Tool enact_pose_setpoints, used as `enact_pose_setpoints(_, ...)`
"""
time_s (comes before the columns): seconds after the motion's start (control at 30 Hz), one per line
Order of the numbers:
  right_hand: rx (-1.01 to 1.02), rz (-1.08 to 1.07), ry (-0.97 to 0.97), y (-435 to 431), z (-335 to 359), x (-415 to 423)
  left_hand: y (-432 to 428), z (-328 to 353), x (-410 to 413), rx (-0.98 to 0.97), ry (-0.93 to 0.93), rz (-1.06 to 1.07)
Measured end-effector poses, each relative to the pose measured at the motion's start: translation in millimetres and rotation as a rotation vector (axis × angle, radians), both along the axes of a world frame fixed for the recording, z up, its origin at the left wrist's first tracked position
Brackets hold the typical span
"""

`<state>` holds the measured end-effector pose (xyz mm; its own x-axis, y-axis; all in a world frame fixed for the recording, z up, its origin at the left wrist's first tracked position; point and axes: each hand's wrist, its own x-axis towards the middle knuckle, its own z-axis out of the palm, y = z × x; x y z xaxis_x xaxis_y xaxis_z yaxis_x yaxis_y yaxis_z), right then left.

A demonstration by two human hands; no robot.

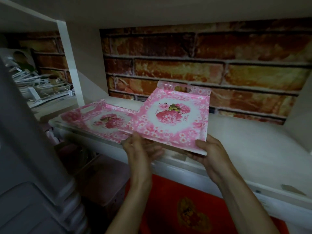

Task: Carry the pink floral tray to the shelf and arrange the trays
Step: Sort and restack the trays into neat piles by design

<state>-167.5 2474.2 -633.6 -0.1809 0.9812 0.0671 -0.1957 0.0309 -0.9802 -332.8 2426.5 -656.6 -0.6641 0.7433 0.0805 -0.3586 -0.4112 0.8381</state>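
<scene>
Tray (173, 119) tips up at the shelf (253, 149) edge (second tray (101, 119) touching its left); left hand (141, 149) and right hand (209, 149) pinch its near corners; room on the right.

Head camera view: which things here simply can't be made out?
All in the head view:
- Left hand: motion-blurred, so its grip on the held pink floral plastic tray is unclear.
- Right hand: fingers hidden under that tray.
- White jumbled items at far left: dark, blurred.
- Red cloth with gold heart: cut by bottom edge, crossed by forearms.
</scene>
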Motion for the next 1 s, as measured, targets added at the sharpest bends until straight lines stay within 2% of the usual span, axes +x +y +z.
enact_pose_setpoints(0.1, -0.028, 0.022, -0.017, 2.4, -1.0, 12.6, 3.5, 2.9, -23.9, -0.016, -0.063, -0.028)
enact_pose_setpoints(0.23, -0.026, 0.03, -0.019, 6.6, -0.1, 27.8, 0.4, 8.4, -44.4, -0.023, -0.03, -0.073)
enact_pose_setpoints(0.37, 0.007, 0.03, -0.068, 9.7, 0.8, 41.5, 0.8, 11.7, -54.6, -0.119, 0.158, -0.218)
enact_pose_setpoints(0.5, 0.026, 0.001, -0.116, 11.5, -0.8, 48.7, 8.7, 10.2, -51.0, -0.256, 0.321, -0.264)
enact_pose_setpoints(0.6, 0.061, -0.032, -0.17, 14.0, 0.4, 53.4, 19.9, 7.1, -46.8, -0.314, 0.379, -0.2)
enact_pose_setpoints(0.73, 0.092, -0.035, -0.268, 13.1, 0.5, 56.8, 19.3, 8.6, -40.5, -0.326, 0.671, -0.06)
enact_pose_setpoints(0.87, 0.064, -0.061, -0.33, 16.9, -4.7, 63.1, 29.5, 3.1, -44.0, -0.345, 0.751, -0.03)
enact_pose_setpoints(1.0, 0.035, -0.089, -0.296, 18.9, -6.9, 68.4, 33.7, -4.0, -41.3, -0.333, 0.782, -0.075)
